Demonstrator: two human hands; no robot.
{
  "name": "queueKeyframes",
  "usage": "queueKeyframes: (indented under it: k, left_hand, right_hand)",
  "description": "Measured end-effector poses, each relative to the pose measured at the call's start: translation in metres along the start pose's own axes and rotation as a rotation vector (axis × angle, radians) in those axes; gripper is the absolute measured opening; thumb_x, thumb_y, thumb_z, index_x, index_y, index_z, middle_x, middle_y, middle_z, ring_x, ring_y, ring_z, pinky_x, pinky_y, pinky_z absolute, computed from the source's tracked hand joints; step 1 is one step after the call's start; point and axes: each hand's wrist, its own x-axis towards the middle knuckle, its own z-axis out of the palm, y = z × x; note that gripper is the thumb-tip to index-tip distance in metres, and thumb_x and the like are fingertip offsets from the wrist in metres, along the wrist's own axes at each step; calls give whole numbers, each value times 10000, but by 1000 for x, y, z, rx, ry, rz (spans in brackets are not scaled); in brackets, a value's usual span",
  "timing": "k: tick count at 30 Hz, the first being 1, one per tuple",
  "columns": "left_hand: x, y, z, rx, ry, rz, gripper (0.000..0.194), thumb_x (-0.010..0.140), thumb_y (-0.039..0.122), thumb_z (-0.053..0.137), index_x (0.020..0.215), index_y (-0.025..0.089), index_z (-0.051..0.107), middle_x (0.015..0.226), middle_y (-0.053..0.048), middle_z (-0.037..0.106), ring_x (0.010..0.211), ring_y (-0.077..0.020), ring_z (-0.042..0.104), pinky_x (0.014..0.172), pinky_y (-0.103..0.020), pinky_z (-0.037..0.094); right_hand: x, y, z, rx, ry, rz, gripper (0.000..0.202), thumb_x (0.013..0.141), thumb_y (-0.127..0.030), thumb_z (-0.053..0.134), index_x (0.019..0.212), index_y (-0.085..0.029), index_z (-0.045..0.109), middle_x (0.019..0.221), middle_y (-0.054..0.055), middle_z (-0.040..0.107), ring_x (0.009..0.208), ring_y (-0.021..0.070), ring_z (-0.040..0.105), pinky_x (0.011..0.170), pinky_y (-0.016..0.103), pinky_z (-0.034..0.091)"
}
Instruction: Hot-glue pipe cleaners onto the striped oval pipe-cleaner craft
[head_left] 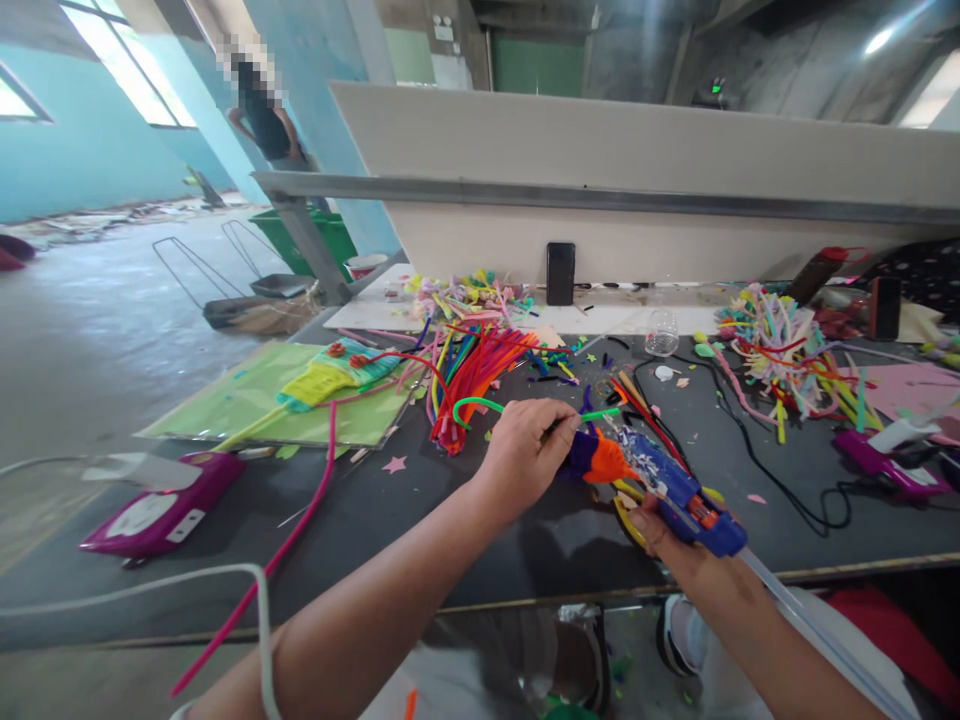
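Dark grey table (352,520), 2 hands at work

Just front-right of a rainbow bundle of fuzzy pipe cleaners (484,365), the left hand (525,445) pinches a bright green, hook-ended pipe cleaner (480,401) in its grip. Farther right of the bundle, the right hand (664,540) has its grip wrapped around a blue plastic glue gun (679,498). Beyond the bundle, to its right, a black smartphone (560,273) stands upright; left of the bundle lies a yellow-and-turquoise fuzzy piece (319,380).

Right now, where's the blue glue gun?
In the head view, the blue glue gun is right of centre, held in the right hand, to the right of the left hand with its green pipe cleaner.
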Motion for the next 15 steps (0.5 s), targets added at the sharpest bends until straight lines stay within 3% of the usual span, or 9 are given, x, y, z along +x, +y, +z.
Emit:
queueKeyframes:
  k: [5,10,15]
  left_hand:
    - [0,0,0,-14,5,3,131,904,229,521,825,187,617,775,-12,682,754,-146,616,743,-274,408]
    - [-1,0,0,-24,5,17,135,911,230,515,828,185,611,758,-7,669,749,-142,609,743,-273,400]
    - [0,0,0,-18,-2,13,155,917,248,505,826,187,615,746,-13,669,740,-148,611,738,-280,406]
  right_hand:
    - [3,3,0,-43,-91,-2,300,649,-480,728,678,-188,667,575,27,665,469,187,605,536,349,542]
    - [-1,-2,9,-27,43,28,339,621,-531,739,677,-206,660,558,16,652,508,194,620,511,318,528]
    - [-4,-6,14,-2,50,57,331,612,-526,738,716,-217,678,650,36,704,557,206,653,513,308,537]
